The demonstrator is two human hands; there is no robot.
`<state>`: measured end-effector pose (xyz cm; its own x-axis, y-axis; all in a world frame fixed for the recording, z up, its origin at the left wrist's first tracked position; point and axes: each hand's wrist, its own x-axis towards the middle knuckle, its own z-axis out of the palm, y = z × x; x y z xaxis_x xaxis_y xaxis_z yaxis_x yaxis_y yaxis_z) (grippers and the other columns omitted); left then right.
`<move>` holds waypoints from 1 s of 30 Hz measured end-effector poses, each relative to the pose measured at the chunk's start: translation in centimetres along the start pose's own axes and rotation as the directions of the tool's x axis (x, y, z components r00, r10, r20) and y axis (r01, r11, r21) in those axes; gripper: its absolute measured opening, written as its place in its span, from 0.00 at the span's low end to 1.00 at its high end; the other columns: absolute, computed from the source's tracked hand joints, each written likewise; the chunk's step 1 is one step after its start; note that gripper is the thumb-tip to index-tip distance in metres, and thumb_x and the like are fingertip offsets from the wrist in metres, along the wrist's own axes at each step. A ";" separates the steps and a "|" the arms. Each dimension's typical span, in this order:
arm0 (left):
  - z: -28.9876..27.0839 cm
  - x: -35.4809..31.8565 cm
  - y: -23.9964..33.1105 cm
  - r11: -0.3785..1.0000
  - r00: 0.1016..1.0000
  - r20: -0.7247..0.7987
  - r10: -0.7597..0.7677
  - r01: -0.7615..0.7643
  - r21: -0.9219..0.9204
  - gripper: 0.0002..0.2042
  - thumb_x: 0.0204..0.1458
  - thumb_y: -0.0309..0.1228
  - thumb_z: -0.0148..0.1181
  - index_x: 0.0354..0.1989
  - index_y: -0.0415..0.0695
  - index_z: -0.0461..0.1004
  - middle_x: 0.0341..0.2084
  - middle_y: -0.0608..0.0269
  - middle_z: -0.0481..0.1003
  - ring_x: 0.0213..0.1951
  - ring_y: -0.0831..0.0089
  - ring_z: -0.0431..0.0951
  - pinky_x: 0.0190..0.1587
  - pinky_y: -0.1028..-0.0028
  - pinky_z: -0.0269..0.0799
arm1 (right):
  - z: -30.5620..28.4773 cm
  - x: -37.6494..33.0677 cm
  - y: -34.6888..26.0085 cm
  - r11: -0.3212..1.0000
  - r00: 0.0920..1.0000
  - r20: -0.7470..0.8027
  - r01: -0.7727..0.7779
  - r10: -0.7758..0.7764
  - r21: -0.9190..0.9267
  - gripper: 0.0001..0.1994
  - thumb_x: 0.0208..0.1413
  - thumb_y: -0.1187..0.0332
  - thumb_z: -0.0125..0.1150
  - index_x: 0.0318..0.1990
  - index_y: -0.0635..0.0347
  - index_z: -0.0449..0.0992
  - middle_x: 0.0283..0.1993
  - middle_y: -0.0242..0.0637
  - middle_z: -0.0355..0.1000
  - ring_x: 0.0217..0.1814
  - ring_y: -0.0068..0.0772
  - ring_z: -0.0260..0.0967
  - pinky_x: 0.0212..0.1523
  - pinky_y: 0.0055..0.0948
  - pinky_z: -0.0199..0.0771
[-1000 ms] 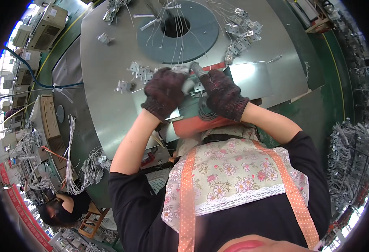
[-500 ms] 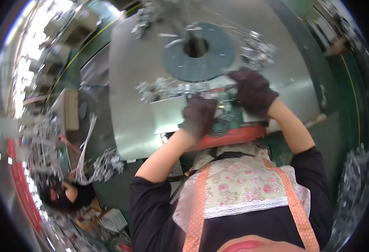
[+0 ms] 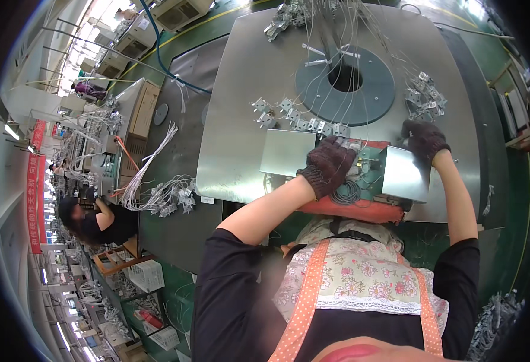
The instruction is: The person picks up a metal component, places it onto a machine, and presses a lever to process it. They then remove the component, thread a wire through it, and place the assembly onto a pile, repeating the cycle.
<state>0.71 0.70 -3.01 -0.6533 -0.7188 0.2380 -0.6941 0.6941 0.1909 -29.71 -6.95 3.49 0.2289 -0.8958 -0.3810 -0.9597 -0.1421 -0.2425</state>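
Observation:
My left hand [image 3: 330, 166], in a dark knitted glove, is closed with its fingers curled at a small silvery metal part [image 3: 353, 145], beside a green work fixture [image 3: 370, 172] with thin coiled wire [image 3: 345, 192]. My right hand [image 3: 423, 143], gloved alike, is closed just above a shiny metal box [image 3: 405, 175]; what its fingers hold is hidden. A second shiny metal plate [image 3: 288, 152] lies left of my left hand. Beyond it runs a row of small metal housings with wires [image 3: 319, 127]. Another cluster of housings [image 3: 425, 99] is close to my right fingers.
A grey disc with a central hole [image 3: 373, 99] sits on the metal table [image 3: 234, 120], white wires rising from it. Red padding [image 3: 355, 211] edges the table near my apron. Wire bundles [image 3: 168, 196] lie on the dark table at left. Another person [image 3: 99, 220] works farther left.
The view has shifted, so the table appears farther right and sharper. My right hand has moved right, away from the fixture, toward the right-hand cluster; my left stays at the fixture.

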 end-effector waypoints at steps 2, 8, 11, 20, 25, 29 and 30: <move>0.1 0.2 -0.2 0.998 0.996 -0.074 0.046 -0.048 -0.029 0.23 0.52 0.41 0.61 0.51 0.36 0.74 0.44 0.43 0.78 0.49 0.47 0.78 0.62 0.50 0.68 | 0.2 -1.2 1.4 1.000 0.982 -0.186 0.022 -0.020 0.005 0.15 0.48 0.63 0.64 0.45 0.52 0.79 0.50 0.46 0.78 0.53 0.53 0.76 0.52 0.43 0.76; -0.7 -0.1 0.4 0.997 0.994 -0.109 0.024 -0.032 -0.070 0.18 0.55 0.33 0.54 0.51 0.36 0.74 0.40 0.42 0.79 0.45 0.46 0.80 0.63 0.47 0.68 | 2.6 -5.5 4.9 0.948 0.778 -0.627 0.216 -0.021 0.236 0.15 0.58 0.71 0.59 0.54 0.52 0.75 0.49 0.46 0.78 0.55 0.50 0.76 0.55 0.40 0.76; -0.1 -0.3 0.4 0.997 0.995 -0.095 0.038 -0.044 -0.064 0.18 0.55 0.33 0.54 0.52 0.36 0.74 0.39 0.43 0.79 0.45 0.46 0.80 0.63 0.48 0.68 | 2.5 -7.6 4.9 0.918 0.452 -0.891 0.336 0.039 0.211 0.18 0.64 0.70 0.58 0.62 0.55 0.73 0.47 0.39 0.78 0.50 0.36 0.77 0.53 0.33 0.77; -1.3 0.5 0.0 0.999 0.999 0.020 0.034 -0.035 0.012 0.27 0.54 0.46 0.61 0.59 0.43 0.74 0.42 0.51 0.81 0.50 0.53 0.80 0.67 0.52 0.63 | 5.3 -10.1 5.7 0.258 0.780 -0.621 0.585 0.083 0.769 0.23 0.61 0.77 0.60 0.64 0.64 0.68 0.60 0.41 0.73 0.58 0.33 0.76 0.59 0.33 0.75; -2.8 1.0 0.5 1.000 0.998 0.066 -0.010 0.010 -0.003 0.31 0.54 0.50 0.62 0.60 0.40 0.72 0.50 0.49 0.79 0.55 0.51 0.78 0.67 0.54 0.62 | -0.7 -13.4 -1.5 -0.104 0.797 -0.597 0.588 -0.095 0.802 0.25 0.64 0.66 0.59 0.66 0.64 0.66 0.56 0.44 0.74 0.53 0.36 0.77 0.51 0.40 0.82; -3.2 1.4 1.0 0.999 0.996 0.085 0.001 -0.005 0.045 0.27 0.56 0.49 0.61 0.57 0.41 0.75 0.48 0.49 0.80 0.53 0.55 0.80 0.65 0.55 0.66 | 0.2 -12.9 -2.0 -0.206 0.802 -0.569 0.535 -0.183 0.819 0.23 0.68 0.63 0.55 0.67 0.61 0.65 0.55 0.44 0.76 0.51 0.36 0.78 0.49 0.39 0.83; -3.2 1.4 1.0 0.999 0.996 0.086 -0.009 0.006 0.043 0.26 0.56 0.48 0.61 0.56 0.41 0.75 0.48 0.49 0.80 0.52 0.54 0.80 0.65 0.55 0.66 | 0.2 -12.7 -2.4 -0.234 0.797 -0.565 0.520 -0.213 0.822 0.23 0.69 0.62 0.54 0.67 0.60 0.65 0.54 0.44 0.76 0.50 0.37 0.79 0.48 0.38 0.84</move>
<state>0.09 0.55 0.51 -0.6704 -0.7259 0.1537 -0.7101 0.6877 0.1512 -30.26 4.88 8.78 0.2945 -0.9218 0.2520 0.4772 -0.0866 -0.8745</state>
